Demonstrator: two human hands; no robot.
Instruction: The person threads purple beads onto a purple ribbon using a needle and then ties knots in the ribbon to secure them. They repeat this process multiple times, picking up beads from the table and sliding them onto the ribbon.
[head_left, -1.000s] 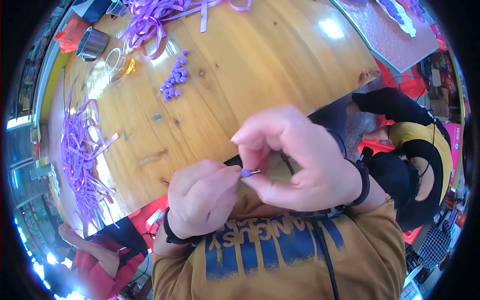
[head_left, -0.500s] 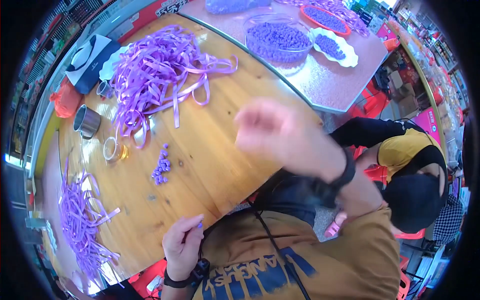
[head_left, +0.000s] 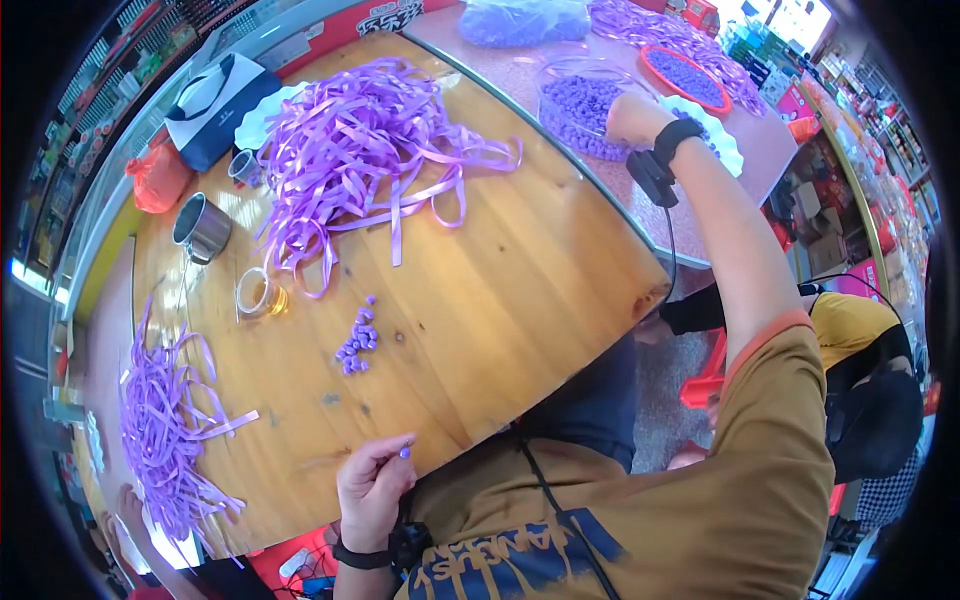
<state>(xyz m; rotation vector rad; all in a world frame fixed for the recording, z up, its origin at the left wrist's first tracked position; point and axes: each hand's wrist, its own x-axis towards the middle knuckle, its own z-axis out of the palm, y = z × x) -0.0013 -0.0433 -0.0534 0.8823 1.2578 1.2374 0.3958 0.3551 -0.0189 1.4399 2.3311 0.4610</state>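
My left hand (head_left: 372,487) is at the table's near edge, thumb and finger closed on a small purple bead-like piece (head_left: 405,453). My right arm stretches far out to the right. My right hand (head_left: 638,119) is over the right side of a clear round bowl (head_left: 580,110) heaped with purple bead-like pieces; its fingers are hidden from view. A small cluster of the same pieces (head_left: 357,345) lies on the wooden table (head_left: 480,330). Beyond it spreads a big tangle of shiny purple ribbon strips (head_left: 350,140).
A clear cup of yellow liquid (head_left: 260,295) and a metal mug (head_left: 202,230) stand at the left. More ribbon strips (head_left: 165,430) lie nearer. Around the bowl are a red-rimmed tray (head_left: 686,80) and a white scalloped dish (head_left: 728,150). A person in yellow and black (head_left: 850,330) sits at right.
My right hand has swung away from above the wooden table, outward to the bowl on the pink table. My left hand still pinches the small purple piece. The view has shifted slightly.
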